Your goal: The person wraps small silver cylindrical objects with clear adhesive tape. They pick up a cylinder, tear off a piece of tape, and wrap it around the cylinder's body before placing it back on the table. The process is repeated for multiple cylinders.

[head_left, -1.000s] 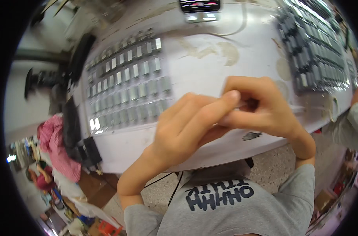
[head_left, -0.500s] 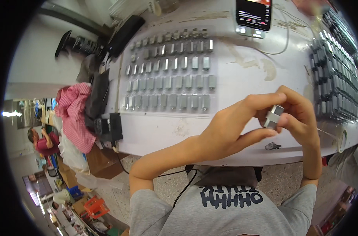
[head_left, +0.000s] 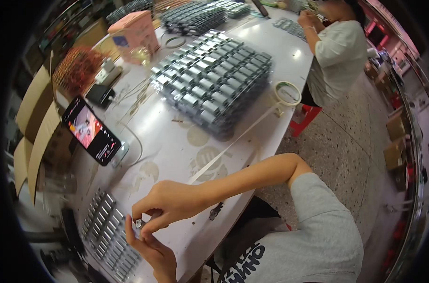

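A small silver metal block is held between the fingertips of both hands, its end facing up; the fingers cover most of it. My left hand pinches it from below, fingers pointing up. From above, my right hand grips it with curled thumb and forefinger. Beneath and beside the hands, rows of similar silver blocks lie on the white table. A pale tape strip runs from a tape roll at the table edge toward my right hand, where its end is hidden.
Stacked trays of metal blocks stand beyond my right hand. A lit phone leans at the left, near a cardboard box. Further back are a pink box and a red mesh bundle. Another person works at the far right.
My view has swung to the right, bringing the stacked trays and the other person into sight. Both hands still hold the metal block, now lower left in the picture.
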Motion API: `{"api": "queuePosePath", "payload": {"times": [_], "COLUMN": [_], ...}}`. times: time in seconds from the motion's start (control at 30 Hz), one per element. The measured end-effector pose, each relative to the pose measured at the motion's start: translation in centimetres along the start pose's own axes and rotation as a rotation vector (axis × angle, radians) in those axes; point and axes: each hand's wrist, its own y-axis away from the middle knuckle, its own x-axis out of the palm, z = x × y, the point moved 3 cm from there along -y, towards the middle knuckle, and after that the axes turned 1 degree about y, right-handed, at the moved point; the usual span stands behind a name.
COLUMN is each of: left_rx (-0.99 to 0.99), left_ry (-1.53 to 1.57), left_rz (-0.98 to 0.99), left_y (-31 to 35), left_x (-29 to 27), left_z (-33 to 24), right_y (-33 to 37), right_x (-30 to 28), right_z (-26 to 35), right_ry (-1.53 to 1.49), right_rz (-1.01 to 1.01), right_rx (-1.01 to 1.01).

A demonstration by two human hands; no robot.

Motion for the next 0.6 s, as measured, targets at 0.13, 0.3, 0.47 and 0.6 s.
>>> {"api": "queuePosePath", "payload": {"times": [0.13,0.3,0.47,0.6], "left_rx": [-0.021,0.127,0.134,0.076], "left_ry": [0.040,-0.080,-0.048,-0.050], "left_rz": [0.054,0.091,0.108,0.102], "left_y": [-0.9,-1.4,-1.4,-1.5], "left_x": [-0.9,-1.4,-1.1,-0.8], "left_z": [-0.2,-0.2,-0.4,-0.4], "right_y": [-0.1,0.0,0.1,0.3], "right_x": [0.1,0.9,0.9,0.6], "right_z": [-0.9,-1.2,-1.4,-1.2], "right_ry": [-0.012,0.052,0.104,0.140], "right_rz": [-0.168,-0.157,-0.095,-0.040], "right_rx": [-0.069,0.039,0.108,0.152]}}
